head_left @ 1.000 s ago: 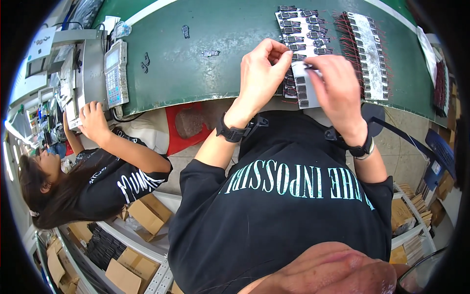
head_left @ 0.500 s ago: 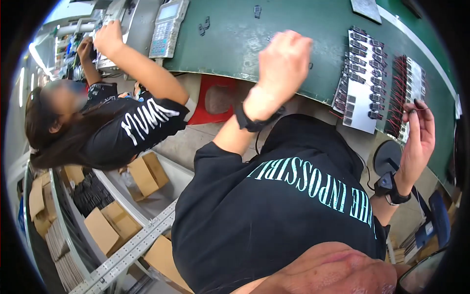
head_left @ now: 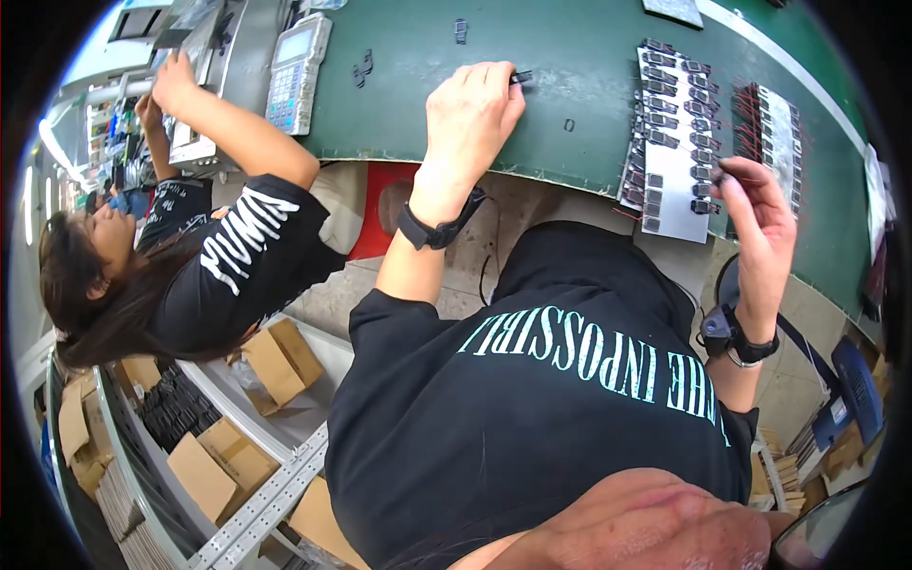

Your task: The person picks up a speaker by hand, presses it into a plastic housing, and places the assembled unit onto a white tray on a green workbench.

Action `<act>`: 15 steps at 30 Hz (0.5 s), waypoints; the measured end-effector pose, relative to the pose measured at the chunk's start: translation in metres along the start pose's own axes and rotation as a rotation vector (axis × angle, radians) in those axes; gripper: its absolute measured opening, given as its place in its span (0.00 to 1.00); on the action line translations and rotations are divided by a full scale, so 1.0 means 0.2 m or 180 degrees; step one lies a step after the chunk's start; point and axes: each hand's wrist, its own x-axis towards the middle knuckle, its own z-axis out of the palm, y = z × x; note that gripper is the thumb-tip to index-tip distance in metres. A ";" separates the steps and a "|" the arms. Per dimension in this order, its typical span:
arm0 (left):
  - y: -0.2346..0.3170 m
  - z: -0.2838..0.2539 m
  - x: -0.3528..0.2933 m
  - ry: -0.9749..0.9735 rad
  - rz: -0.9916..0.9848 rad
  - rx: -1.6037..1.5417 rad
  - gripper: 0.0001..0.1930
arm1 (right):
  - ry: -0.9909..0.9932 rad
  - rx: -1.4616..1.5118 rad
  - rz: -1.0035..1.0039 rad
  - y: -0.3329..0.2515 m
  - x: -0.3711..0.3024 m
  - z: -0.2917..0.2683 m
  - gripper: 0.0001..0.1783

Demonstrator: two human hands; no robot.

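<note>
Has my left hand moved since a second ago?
Yes. Your left hand has moved left, away from the white board of black parts and toward the keypad device.

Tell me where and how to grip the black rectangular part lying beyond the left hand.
The black rectangular part is likely best pinched by its long edges, from above, thumb and forefinger on opposite sides: it seems to lie flat, is longer than wide, and nothing touches its sides.
</note>
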 end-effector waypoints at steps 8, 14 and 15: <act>0.51 -0.10 0.15 -0.0215 -0.0248 -0.2816 0.13 | -0.0137 0.0824 -0.0094 0.02 0.10 0.15 0.10; 0.59 -0.04 0.14 -0.0453 -0.0380 -0.3740 0.14 | -0.0257 0.0834 0.0158 0.09 0.10 0.06 0.10; 0.60 -0.03 0.13 -0.0492 -0.0465 -0.3855 0.15 | -0.0252 0.0831 0.0167 0.09 0.09 0.05 0.10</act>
